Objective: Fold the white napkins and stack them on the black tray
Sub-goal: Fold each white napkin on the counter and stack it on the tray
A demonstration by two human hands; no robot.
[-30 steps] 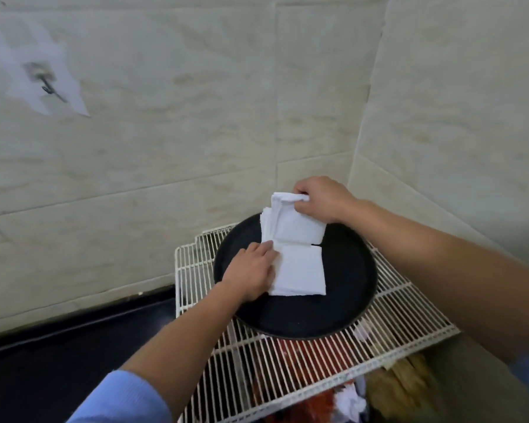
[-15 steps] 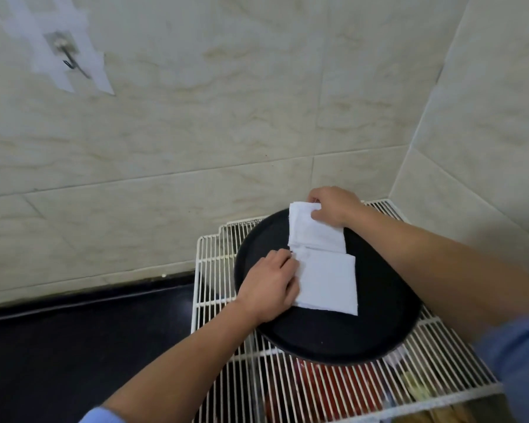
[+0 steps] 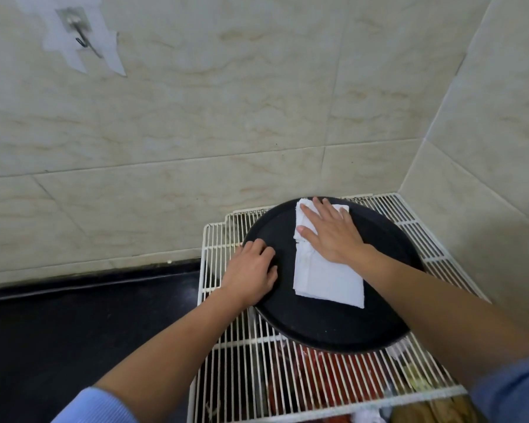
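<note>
The right hand [image 3: 333, 236] lies flat, palm down, fingers straight and spread, pressing on the far end of the folded white napkins [image 3: 327, 282]; it closes round nothing, it only bears down on the cloth; the left hand [image 3: 251, 270] rests on the left edge of the black tray [image 3: 333, 328], fingers loosely bent with their tips on the tray's surface, holding nothing, just beside the napkins but apart from them; the napkins lie in a long folded strip from the far edge of the tray toward its middle, the near end bare and the far end under the palm; how many layers are in it I cannot tell; the round tray sits on a white wire rack [image 3: 245, 377], toward the rack's far right corner; red things show blurred through the bars near the rack's front edge; pale blue sleeves [image 3: 95, 407] show at both arms; behind the rack stand cream tiled walls [image 3: 226, 117], with a small hook [image 3: 80, 35] taped high on the left.
</note>
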